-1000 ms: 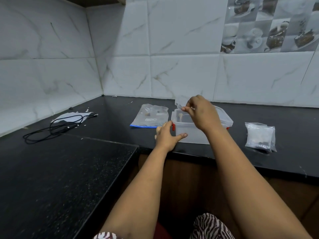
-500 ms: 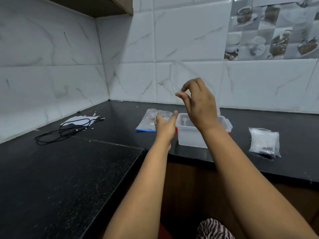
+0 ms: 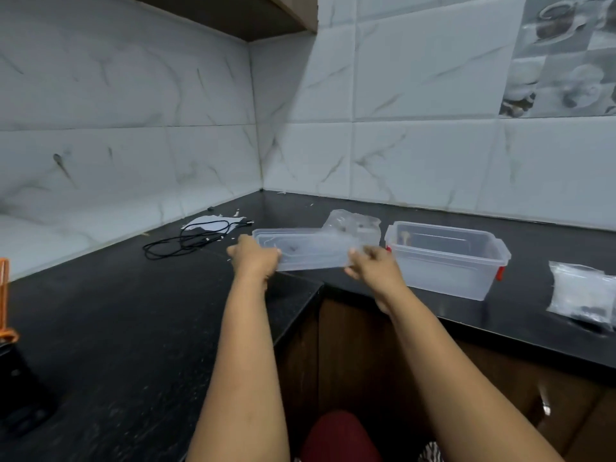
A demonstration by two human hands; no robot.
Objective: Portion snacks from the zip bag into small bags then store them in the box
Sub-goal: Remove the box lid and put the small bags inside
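Both hands hold the clear plastic lid [image 3: 310, 250] level, just above the black counter and to the left of the box. My left hand [image 3: 255, 260] grips its left end and my right hand [image 3: 373, 270] grips its right end. The clear box [image 3: 446, 261], with red clips, stands uncovered on the counter to the right. Something small and pale lies inside at its back left. The zip bag [image 3: 353, 223] lies flat behind the lid, partly hidden by it. A stack of small clear bags [image 3: 583, 291] lies at the far right.
A black cable [image 3: 190, 240] lies coiled on white paper [image 3: 213, 223] near the left wall. An orange and black object [image 3: 6, 328] shows at the left edge. The L-shaped counter [image 3: 133, 328] has an inner corner edge just below my hands. Tiled walls stand behind.
My right hand lifted the lid off the box and carried it left. My left hand left the box's side and took the lid's other end. The view swung left.
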